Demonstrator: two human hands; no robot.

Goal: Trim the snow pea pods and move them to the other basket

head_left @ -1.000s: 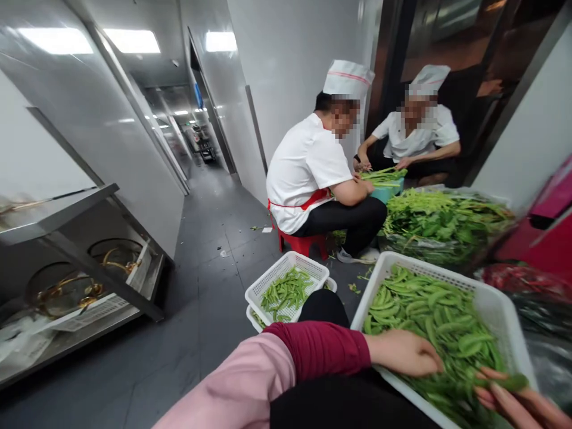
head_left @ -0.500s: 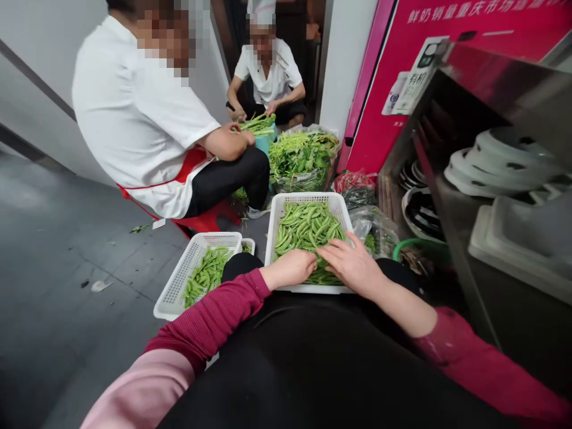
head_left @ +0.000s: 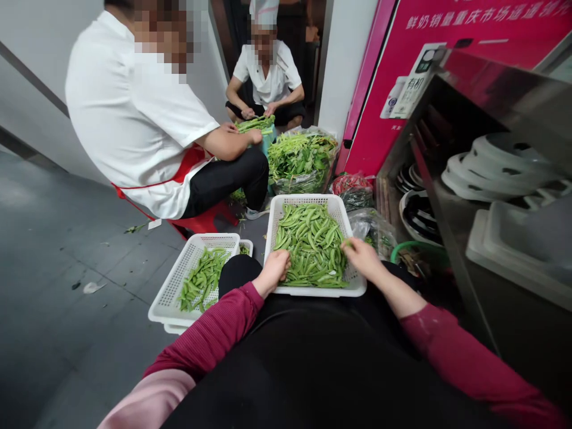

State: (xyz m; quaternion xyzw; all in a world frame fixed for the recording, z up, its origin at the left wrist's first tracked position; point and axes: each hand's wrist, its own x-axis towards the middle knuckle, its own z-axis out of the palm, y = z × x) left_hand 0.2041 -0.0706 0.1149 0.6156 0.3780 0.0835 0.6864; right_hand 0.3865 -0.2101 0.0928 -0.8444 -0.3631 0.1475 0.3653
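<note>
A white perforated basket (head_left: 320,291) full of green pea pods (head_left: 313,238) rests on my lap. My left hand (head_left: 273,271) is closed at the basket's near left side, over its edge; what its fingers hold is hidden. At the right rim my right hand (head_left: 361,256) pinches something small and green, too small to make out. Lower on the left stands a second white basket (head_left: 172,290), with more pods (head_left: 204,279) heaped toward its right side.
A seated person (head_left: 143,119) in white at the left and a squatting person (head_left: 267,77) behind handle green stalks. A bag of leafy greens (head_left: 301,158) stands beyond the basket. A metal shelf (head_left: 447,208) with dishes and a green-rimmed tub (head_left: 420,245) are at the right.
My hands have moved apart from the middle of the near side, the left one leftward and the right one to the right rim. More pods between them are uncovered.
</note>
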